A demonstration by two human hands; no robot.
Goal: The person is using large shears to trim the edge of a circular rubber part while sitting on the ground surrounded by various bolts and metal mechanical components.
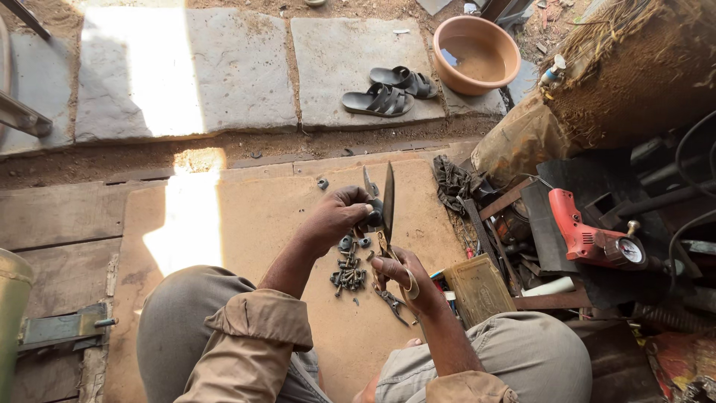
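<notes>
Head view: both hands, left hand and right hand, grip dark, long-bladed shears.

Person's wearing a tan, khaki-ish shirt with the sleeves rolled up in thick bunched cuffs above the elbows, so both forearms are bare. Fabric looks worn and creased (a bit dusty too, from the look of it). Trousers are a grey-beige, lighter than the shirt, pulled tight over both knees. Left hand and right hand are bare, no gloves. Can't make out any watch or rings.
</notes>
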